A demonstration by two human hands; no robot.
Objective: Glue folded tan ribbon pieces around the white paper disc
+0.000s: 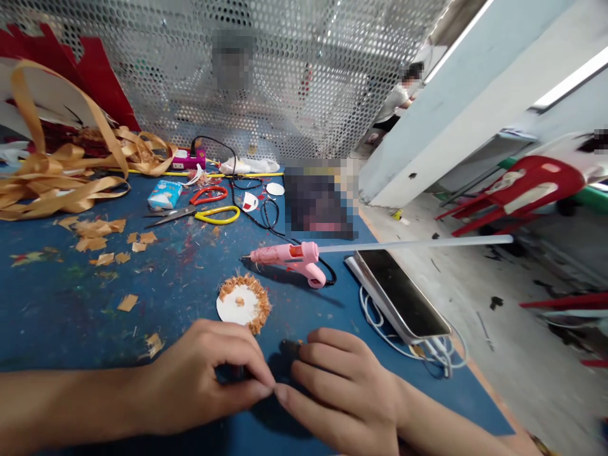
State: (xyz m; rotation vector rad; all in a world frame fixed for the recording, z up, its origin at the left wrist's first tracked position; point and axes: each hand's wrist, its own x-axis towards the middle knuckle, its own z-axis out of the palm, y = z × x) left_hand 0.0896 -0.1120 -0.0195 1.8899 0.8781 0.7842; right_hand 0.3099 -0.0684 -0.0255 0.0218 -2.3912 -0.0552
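Note:
My left hand [223, 370] is closed in a pinch, thumb and forefinger together at the front edge of the blue table. Its fingertips meet the tip of my right hand [339, 380], whose fingers are curled. Whatever lies between them is too small or hidden to make out. A dark tip [289, 347] shows beside the right fingers; its kind is unclear. Just beyond my left hand lies a white disc [235, 307], part of its rim covered with tan ribbon bits and one bit at its middle. Behind it a pink glue gun [289, 254] rests with a long glue stick [418, 244] in its back.
Cut ribbon squares [95, 234] lie at left, below looped gold ribbon [57, 183]. Scissors [194, 212], a blue-white packet [164, 194] and a purple power socket [189, 159] are farther back. A phone [403, 294] with white cable lies right. Perforated metal [285, 82] bounds the table's back.

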